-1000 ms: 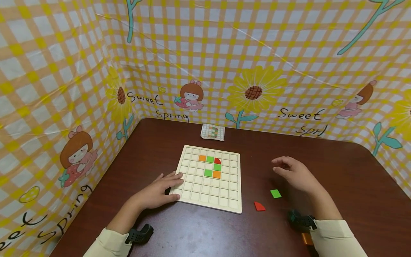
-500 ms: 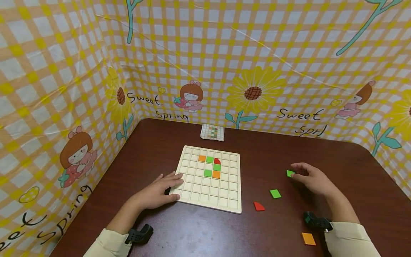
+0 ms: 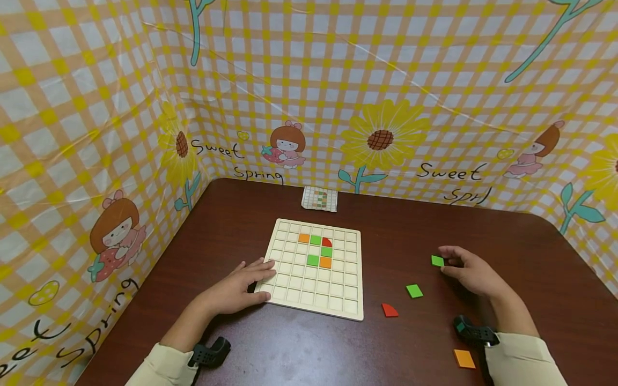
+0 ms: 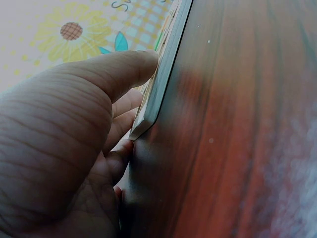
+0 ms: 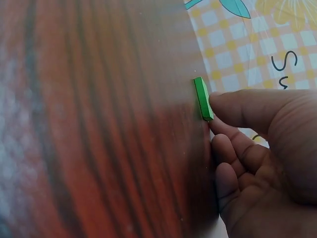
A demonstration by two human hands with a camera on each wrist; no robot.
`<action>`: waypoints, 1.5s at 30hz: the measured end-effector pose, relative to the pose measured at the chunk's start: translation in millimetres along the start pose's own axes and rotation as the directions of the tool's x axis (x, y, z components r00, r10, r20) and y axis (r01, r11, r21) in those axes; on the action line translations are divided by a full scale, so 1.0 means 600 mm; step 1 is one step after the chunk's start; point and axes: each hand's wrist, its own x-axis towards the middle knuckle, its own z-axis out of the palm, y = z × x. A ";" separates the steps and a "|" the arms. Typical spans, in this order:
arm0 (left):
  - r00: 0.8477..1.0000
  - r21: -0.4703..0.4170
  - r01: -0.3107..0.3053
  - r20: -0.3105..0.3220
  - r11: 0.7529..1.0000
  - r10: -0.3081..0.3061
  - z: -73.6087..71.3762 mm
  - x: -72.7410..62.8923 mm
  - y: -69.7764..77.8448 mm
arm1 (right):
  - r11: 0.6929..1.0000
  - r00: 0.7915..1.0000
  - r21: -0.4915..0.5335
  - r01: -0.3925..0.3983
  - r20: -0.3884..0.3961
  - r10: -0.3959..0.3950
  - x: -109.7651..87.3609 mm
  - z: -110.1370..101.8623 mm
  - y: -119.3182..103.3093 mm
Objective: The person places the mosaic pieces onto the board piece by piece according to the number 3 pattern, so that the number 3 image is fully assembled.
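A pale wooden grid board [image 3: 289, 294] lies on the dark table, with orange, green and red tiles set in some of its cells. My left hand [image 3: 237, 287] rests on the board's left edge, fingers spread and thumb at the near corner; the left wrist view has the thumb [image 4: 121, 72] on the rim. To the right, my right hand [image 3: 475, 272] has thumb and forefinger at a green square tile [image 3: 436, 260], pinching its right side. That tile [image 5: 202, 99] sits at the thumb tip in the right wrist view; the forefinger's contact is partly hidden.
Another green square tile [image 3: 414, 291], a red quarter-round tile [image 3: 389, 310] and an orange square tile [image 3: 464, 359] lie loose right of the board. Behind the board lies a printed pattern card [image 3: 319, 199]. A checked cloth [image 3: 299, 69] hangs around the table.
My right hand has moved right and toward me, from above the table to the farther green tile, uncovering the orange tile. My left hand stays on the board.
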 end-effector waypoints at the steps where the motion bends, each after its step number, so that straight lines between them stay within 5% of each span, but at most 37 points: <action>1: 1.000 -0.001 -0.001 0.000 1.000 0.001 0.000 0.000 0.000 | 1.000 1.000 -0.002 0.002 0.000 -0.002 0.000 0.000 -0.001; 11: 1.000 -0.003 0.000 -0.003 1.000 0.000 0.002 0.001 -0.003 | 0.999 0.999 -0.023 0.024 -0.041 -0.025 -0.001 0.010 -0.004; 26: 1.000 0.000 0.003 -0.003 1.000 -0.003 0.001 -0.001 0.000 | 0.998 0.999 -0.049 0.038 0.014 -0.037 -0.010 0.004 -0.013; 45: 1.000 -0.001 0.004 0.001 1.000 -0.004 0.001 0.000 -0.002 | 0.979 0.987 0.146 0.140 0.060 -0.150 0.004 0.021 -0.120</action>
